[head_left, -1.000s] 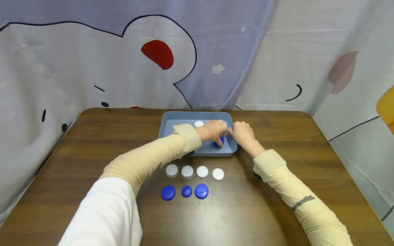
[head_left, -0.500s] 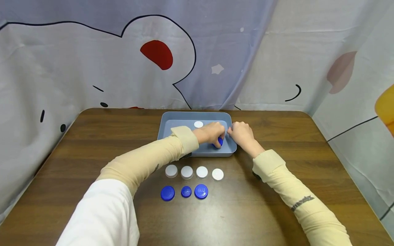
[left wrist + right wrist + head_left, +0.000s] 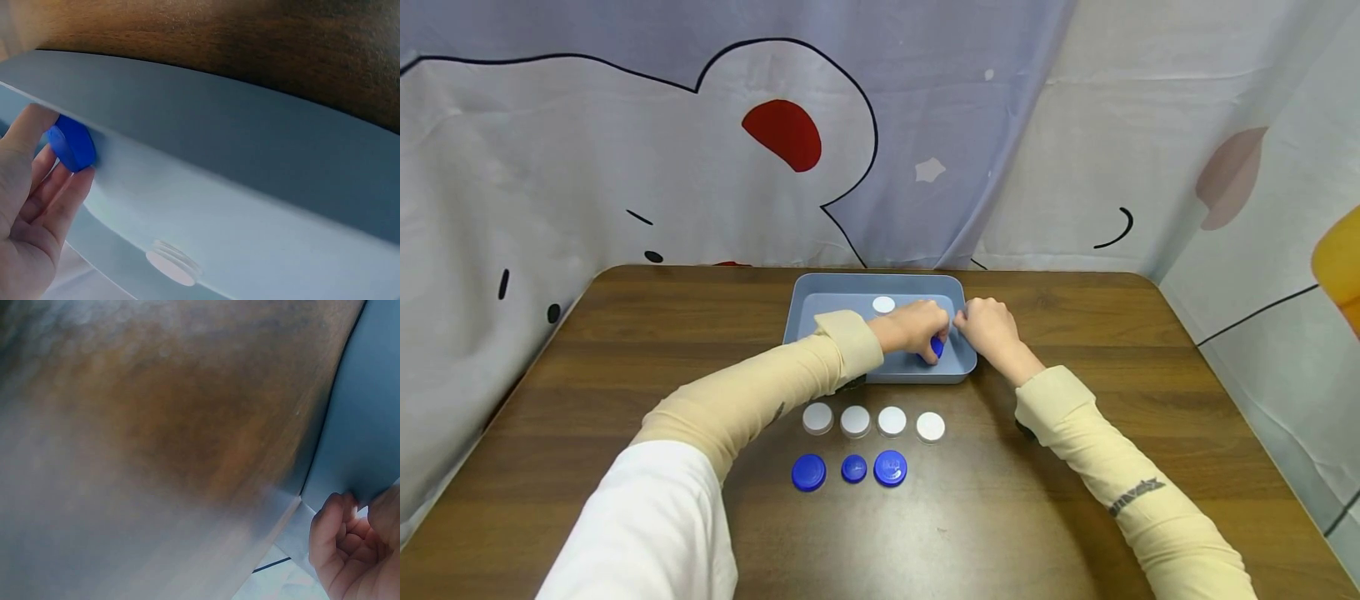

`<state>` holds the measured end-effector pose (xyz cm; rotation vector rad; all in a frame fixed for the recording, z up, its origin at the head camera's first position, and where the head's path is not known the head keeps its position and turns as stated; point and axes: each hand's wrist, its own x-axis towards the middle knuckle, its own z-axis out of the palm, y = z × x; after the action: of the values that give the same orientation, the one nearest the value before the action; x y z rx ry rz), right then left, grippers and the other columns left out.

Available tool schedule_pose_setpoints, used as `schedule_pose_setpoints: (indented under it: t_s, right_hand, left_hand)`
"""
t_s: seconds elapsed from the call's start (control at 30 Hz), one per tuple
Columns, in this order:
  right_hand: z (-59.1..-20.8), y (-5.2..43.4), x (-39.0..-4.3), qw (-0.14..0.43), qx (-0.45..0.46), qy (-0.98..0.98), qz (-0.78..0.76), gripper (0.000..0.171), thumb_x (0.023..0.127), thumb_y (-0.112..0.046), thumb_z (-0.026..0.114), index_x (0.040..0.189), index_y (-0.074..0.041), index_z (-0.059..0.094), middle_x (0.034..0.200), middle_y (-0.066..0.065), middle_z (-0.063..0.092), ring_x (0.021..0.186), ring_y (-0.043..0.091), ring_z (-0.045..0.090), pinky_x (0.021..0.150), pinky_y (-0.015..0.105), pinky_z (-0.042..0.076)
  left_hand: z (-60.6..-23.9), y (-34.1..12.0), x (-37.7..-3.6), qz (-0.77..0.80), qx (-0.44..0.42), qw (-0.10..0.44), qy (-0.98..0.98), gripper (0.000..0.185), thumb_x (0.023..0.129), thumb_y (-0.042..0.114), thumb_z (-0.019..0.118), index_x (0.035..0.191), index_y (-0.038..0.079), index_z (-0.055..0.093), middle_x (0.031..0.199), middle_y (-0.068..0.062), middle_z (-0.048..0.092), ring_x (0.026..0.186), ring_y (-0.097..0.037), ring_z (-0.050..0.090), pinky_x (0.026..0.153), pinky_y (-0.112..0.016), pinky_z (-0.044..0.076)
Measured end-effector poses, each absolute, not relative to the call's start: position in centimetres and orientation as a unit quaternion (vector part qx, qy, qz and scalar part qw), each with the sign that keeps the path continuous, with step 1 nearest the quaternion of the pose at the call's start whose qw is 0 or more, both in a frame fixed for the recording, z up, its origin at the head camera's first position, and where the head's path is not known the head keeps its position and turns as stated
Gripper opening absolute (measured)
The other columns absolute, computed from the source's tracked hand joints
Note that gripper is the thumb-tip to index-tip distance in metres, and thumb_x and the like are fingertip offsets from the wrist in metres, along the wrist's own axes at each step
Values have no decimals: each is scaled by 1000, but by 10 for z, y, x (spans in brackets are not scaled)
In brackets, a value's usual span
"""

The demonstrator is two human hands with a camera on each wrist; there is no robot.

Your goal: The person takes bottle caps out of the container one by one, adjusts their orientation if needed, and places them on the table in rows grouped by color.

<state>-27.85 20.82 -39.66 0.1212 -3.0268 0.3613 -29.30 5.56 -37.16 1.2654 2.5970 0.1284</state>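
Observation:
In the head view, my left hand reaches into the grey-blue tray and pinches a blue bottle cap near the tray's right end. The left wrist view shows that blue cap tilted on edge between thumb and fingers, close to the tray wall. A white cap lies by itself towards the tray's back. At the tray's right side, my right hand grips the rim. Its curled fingers meet the tray wall in the right wrist view; part of that grip is cut off by the frame.
On the wooden table before the tray lies a row of several white caps. Nearer to me is a row of three blue caps. A patterned curtain hangs behind the table's back edge.
My left hand has drawn slightly left and towards me, and the blue cap has gone from lower in the hand to tilted up between the fingers. My right hand stays at the rim.

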Motion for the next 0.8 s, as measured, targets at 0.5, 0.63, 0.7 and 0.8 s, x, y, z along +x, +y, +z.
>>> schedule_pose_setpoints:
  t_s: [0.5,0.63,0.7,0.8]
  right_hand:
    - [-396,208,-277,38,39,-991,122,32,89,-22,53,61,-5,53,69,17,62,66,35,60,60,48,50]
    - [-396,208,-278,36,39,-991,122,32,89,-22,53,60,-7,52,66,14,59,66,34,59,59,46,49]
    - [-397,209,-278,35,38,-991,122,32,89,-22,53,60,-7,51,66,13,58,66,33,59,59,45,49]
    - [-397,209,-278,35,39,-991,121,32,89,-22,53,61,-7,52,66,13,58,66,34,60,59,46,50]
  left_hand:
    - [-358,53,-283,39,446,71,891,25,72,22,79,92,8,73,92,-5,70,85,-18,64,77,-29,54]
    - [-353,51,-278,41,450,54,890,23,70,21,79,89,8,73,91,-5,70,86,-19,65,77,-30,54]
    - [-350,51,-275,43,451,50,890,24,69,20,80,88,8,73,91,-5,70,87,-20,65,77,-30,54]
    - [-347,50,-271,35,452,44,890,27,69,21,80,91,9,73,94,-5,70,89,-19,65,79,-30,54]
